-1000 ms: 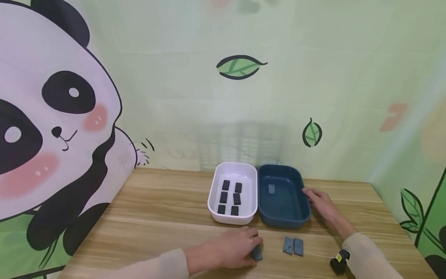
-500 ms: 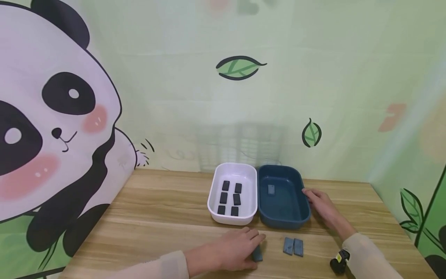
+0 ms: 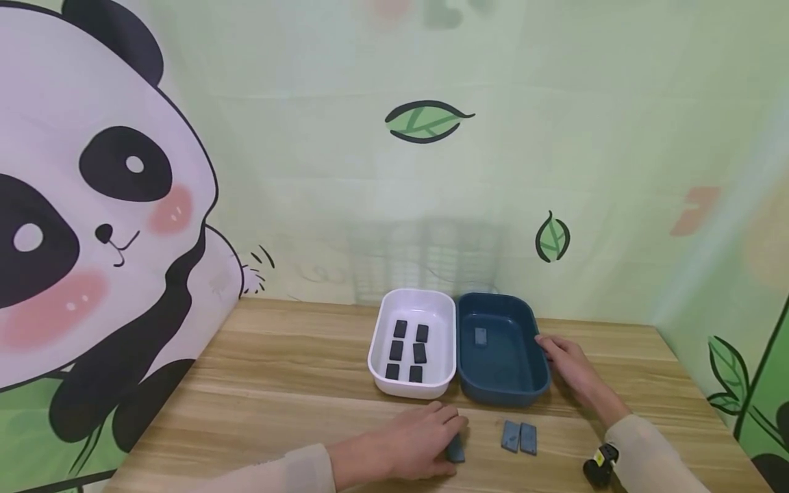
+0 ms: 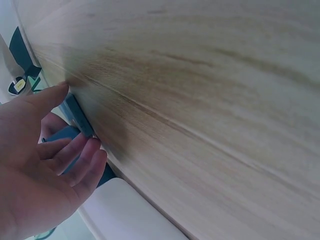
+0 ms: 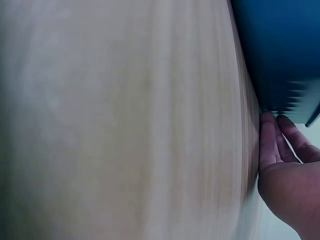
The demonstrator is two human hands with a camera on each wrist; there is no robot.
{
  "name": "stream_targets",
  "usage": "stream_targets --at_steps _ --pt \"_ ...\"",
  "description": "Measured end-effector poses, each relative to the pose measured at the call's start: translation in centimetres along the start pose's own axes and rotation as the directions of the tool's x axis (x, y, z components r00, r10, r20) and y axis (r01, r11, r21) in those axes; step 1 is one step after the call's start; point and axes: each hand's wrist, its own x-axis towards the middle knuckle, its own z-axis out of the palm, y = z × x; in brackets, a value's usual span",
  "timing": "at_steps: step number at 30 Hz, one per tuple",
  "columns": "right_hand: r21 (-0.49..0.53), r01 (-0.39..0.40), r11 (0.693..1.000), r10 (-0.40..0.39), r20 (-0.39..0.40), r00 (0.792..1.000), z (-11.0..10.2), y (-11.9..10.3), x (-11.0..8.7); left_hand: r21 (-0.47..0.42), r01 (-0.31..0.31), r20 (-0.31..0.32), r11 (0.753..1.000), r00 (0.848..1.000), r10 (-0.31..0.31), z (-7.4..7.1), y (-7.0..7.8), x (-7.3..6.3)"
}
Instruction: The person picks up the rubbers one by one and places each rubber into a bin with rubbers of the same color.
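My left hand (image 3: 419, 441) rests low over the wooden table and holds a small flat blue-grey tile (image 3: 455, 449) between thumb and fingers; the tile (image 4: 79, 115) also shows between thumb and fingertips in the left wrist view. Two similar tiles (image 3: 519, 438) lie side by side to its right. My right hand (image 3: 570, 363) touches the right side of a dark blue plastic tub (image 3: 505, 396), its fingers (image 5: 268, 132) fairly straight against the wall. One blue-grey tile (image 3: 481, 335) lies inside that tub.
Left of the blue tub, and right up against it, stands a white tub (image 3: 409, 390) with several black tiles (image 3: 397, 350) laid out in two columns. Behind the wooden table (image 3: 283, 370) hangs a green printed backdrop (image 3: 308, 171).
Fingertips of the left hand have shifted slightly over the tile. The right hand stays at the blue tub, and the tiles and tubs keep their places.
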Motion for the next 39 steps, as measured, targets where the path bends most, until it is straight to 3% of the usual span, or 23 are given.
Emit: stream_targets --at_steps 7,15,20,27,35,39 --pt "0.002 0.0 1.0 0.0 -0.014 1.0 0.0 0.0 0.1 -0.093 0.037 0.006 0.995 0.999 -0.037 -0.3 0.0 -0.1" --pt "-0.009 0.011 1.0 -0.011 -0.016 1.0 0.0 0.2 0.0 0.01 -0.023 -0.017 1.0 1.0 0.023 -0.4 0.0 0.0" --pt "-0.008 0.01 1.0 -0.01 -0.014 1.0 0.0 0.4 0.1 -0.018 -0.014 -0.012 1.0 1.0 0.014 -0.3 0.0 -0.1" --pt "-0.018 0.011 1.0 -0.012 -0.016 1.0 0.0 0.5 0.2 -0.027 -0.033 -0.062 0.999 0.998 0.031 0.2 0.0 0.1" --pt "-0.01 0.011 1.0 -0.011 -0.018 1.0 0.0 0.5 0.4 -0.145 -0.106 -0.047 0.984 0.994 0.101 -0.4 0.4 0.6" --pt "-0.009 0.005 1.0 -0.005 -0.011 1.0 0.0 0.5 0.4 -0.194 -0.109 -0.051 0.975 0.994 0.101 -1.1 0.8 0.7"
